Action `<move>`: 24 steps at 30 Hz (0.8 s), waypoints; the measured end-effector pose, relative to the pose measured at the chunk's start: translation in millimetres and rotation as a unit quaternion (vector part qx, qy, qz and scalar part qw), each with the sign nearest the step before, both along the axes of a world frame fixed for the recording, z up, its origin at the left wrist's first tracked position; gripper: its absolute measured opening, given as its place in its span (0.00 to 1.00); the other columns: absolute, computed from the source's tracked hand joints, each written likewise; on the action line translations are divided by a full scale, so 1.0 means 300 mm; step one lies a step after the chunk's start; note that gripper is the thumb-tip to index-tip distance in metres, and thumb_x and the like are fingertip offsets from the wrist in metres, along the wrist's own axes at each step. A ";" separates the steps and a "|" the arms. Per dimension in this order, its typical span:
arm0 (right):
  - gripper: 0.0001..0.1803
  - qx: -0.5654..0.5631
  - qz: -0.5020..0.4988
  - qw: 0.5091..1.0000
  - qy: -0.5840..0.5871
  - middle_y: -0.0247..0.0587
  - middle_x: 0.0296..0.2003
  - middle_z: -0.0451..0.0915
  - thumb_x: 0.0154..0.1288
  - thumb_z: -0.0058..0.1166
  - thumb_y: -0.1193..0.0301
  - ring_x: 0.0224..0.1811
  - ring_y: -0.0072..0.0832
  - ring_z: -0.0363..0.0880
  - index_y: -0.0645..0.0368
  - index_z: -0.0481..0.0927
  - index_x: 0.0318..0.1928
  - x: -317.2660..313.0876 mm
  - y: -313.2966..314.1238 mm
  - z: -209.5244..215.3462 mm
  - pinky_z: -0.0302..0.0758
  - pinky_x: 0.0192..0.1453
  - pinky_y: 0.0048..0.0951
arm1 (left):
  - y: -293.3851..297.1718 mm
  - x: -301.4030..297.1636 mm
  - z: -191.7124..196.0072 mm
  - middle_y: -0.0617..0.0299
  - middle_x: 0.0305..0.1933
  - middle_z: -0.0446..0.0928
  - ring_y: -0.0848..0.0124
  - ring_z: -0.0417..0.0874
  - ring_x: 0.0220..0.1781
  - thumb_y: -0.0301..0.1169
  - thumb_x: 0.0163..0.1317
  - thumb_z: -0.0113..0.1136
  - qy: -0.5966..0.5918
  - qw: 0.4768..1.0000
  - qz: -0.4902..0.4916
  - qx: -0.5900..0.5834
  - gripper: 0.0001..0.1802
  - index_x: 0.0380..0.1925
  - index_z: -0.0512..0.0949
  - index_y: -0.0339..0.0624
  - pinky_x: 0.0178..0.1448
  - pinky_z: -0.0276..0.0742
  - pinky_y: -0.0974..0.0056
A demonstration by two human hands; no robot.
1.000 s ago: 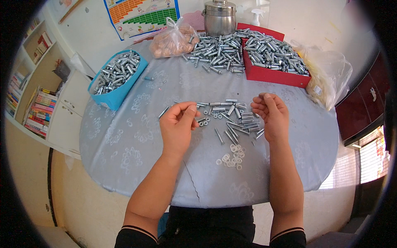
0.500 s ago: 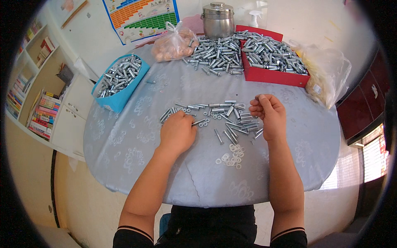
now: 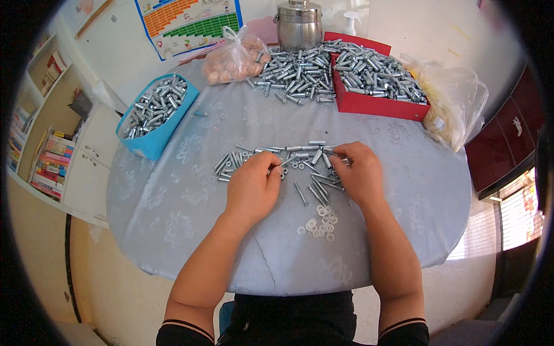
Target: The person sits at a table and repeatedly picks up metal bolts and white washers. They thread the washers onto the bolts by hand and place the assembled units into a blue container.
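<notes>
My left hand (image 3: 252,187) is closed in a pinch on a slim metal bolt (image 3: 288,160), which points up and right from the fingertips. My right hand (image 3: 360,175) reaches over the right end of the loose bolts, thumb and fingers pressed together; what they pinch is too small to make out. Between and around both hands lie silvery bolts (image 3: 301,194) and metal sleeves (image 3: 317,142), with small nuts (image 3: 301,165) among them. Closer to me is a little heap of pale flat washers (image 3: 321,224). Some of the hardware is hidden under my hands.
A blue box (image 3: 156,144) full of sleeved bolts stands at the left. Farther back are a red box (image 3: 375,108) of bolts, a loose bolt pile (image 3: 297,75), a tied bag (image 3: 234,60), a steel pot (image 3: 299,26) and a clear bag (image 3: 453,109) on the grey tablecloth (image 3: 173,190).
My right hand has come down and left from its raised place to the bolts. The left hand has turned slightly, its bolt now tipped more upward. The whole view has shifted a little.
</notes>
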State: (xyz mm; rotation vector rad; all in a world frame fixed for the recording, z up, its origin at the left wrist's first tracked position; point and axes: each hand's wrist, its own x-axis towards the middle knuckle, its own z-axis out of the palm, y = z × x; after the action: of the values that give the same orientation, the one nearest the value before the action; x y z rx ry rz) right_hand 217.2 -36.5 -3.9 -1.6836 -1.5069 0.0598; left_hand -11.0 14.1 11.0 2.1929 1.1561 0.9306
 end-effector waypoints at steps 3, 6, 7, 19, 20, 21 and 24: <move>0.12 -0.056 0.012 0.996 -0.070 0.43 0.34 0.81 0.51 0.66 0.69 0.42 0.42 0.77 0.59 0.84 0.38 -0.029 0.014 -0.003 0.75 0.48 0.39 | -0.006 0.006 -0.036 0.55 0.34 0.78 0.59 0.80 0.34 0.27 0.61 0.57 -0.070 0.997 0.001 -0.028 0.06 0.37 0.76 0.39 0.38 0.74 0.58; 0.11 -0.073 0.005 0.991 -0.111 0.45 0.35 0.79 0.51 0.66 0.69 0.42 0.43 0.76 0.58 0.84 0.37 -0.033 0.019 0.005 0.74 0.48 0.40 | -0.014 -0.003 -0.042 0.57 0.32 0.77 0.64 0.78 0.31 0.26 0.61 0.58 -0.094 0.995 -0.015 -0.028 0.06 0.37 0.76 0.38 0.36 0.73 0.61; 0.11 -0.079 -0.007 0.991 -0.110 0.45 0.34 0.79 0.51 0.66 0.69 0.42 0.43 0.76 0.58 0.83 0.36 -0.041 0.022 0.007 0.74 0.48 0.40 | -0.017 -0.006 -0.045 0.58 0.31 0.76 0.67 0.76 0.30 0.25 0.62 0.58 -0.091 0.995 -0.018 -0.019 0.05 0.37 0.76 0.38 0.36 0.72 0.63; 0.06 -0.069 0.031 0.996 -0.043 0.47 0.35 0.79 0.57 0.61 0.72 0.40 0.44 0.77 0.60 0.79 0.34 -0.033 0.001 0.013 0.74 0.45 0.40 | -0.019 -0.004 -0.065 0.55 0.33 0.76 0.63 0.78 0.32 0.25 0.62 0.58 -0.088 0.995 -0.041 0.026 0.06 0.39 0.77 0.37 0.36 0.73 0.62; 0.07 -0.085 0.036 0.996 -0.006 0.47 0.35 0.80 0.58 0.60 0.72 0.39 0.43 0.78 0.61 0.79 0.35 -0.039 -0.007 0.024 0.75 0.44 0.39 | -0.017 -0.005 -0.068 0.55 0.33 0.77 0.63 0.78 0.32 0.25 0.62 0.58 -0.087 0.995 -0.039 0.025 0.06 0.39 0.77 0.37 0.36 0.73 0.62; 0.07 -0.101 0.041 0.993 0.032 0.47 0.35 0.80 0.59 0.60 0.72 0.37 0.43 0.79 0.61 0.79 0.36 -0.046 -0.016 0.037 0.75 0.42 0.38 | -0.015 -0.006 -0.070 0.55 0.34 0.77 0.63 0.78 0.32 0.25 0.62 0.58 -0.087 0.995 -0.038 0.023 0.06 0.39 0.77 0.38 0.36 0.73 0.62; 0.07 -0.128 0.091 0.980 0.125 0.46 0.34 0.81 0.60 0.60 0.73 0.35 0.41 0.80 0.61 0.78 0.38 -0.074 -0.041 0.081 0.75 0.40 0.35 | -0.013 -0.007 -0.071 0.55 0.34 0.77 0.63 0.78 0.32 0.25 0.62 0.58 -0.074 0.996 -0.037 0.036 0.06 0.39 0.77 0.38 0.36 0.73 0.62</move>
State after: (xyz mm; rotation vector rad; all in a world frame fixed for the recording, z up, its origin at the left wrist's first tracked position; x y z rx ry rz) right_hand 195.1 -48.6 20.5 -1.6576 -1.5028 0.5649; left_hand -13.3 10.2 -10.2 2.1667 0.9803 1.0978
